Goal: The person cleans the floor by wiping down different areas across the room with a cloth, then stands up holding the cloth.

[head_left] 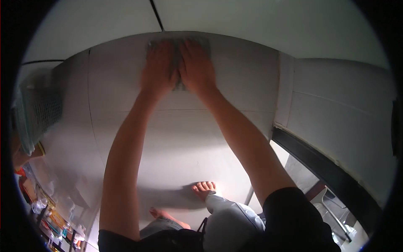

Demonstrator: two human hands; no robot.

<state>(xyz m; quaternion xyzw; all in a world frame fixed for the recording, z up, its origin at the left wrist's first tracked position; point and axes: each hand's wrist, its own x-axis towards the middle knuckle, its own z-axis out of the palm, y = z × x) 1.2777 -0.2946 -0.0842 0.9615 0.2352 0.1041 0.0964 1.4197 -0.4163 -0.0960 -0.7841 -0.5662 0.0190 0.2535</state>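
Observation:
A grey cloth (179,84) lies flat on the tiled floor (243,80), close to where the floor meets the pale wall. Both arms reach forward to it. My left hand (160,69) rests on the cloth's left part, slightly blurred, with the fingers stretched forward. Beside it, my right hand (196,65) presses on the right part, fingers extended and lying flat. The thumbs nearly meet in the middle. Parts of the cloth show between and around the hands.
A greenish plastic basket (37,109) stands at the left. Assorted packets and small items (54,218) fill the lower left. At the right are a side wall (336,101), a dark door sill (319,164) and a metal-legged object (336,216). Bare feet (204,187) are below.

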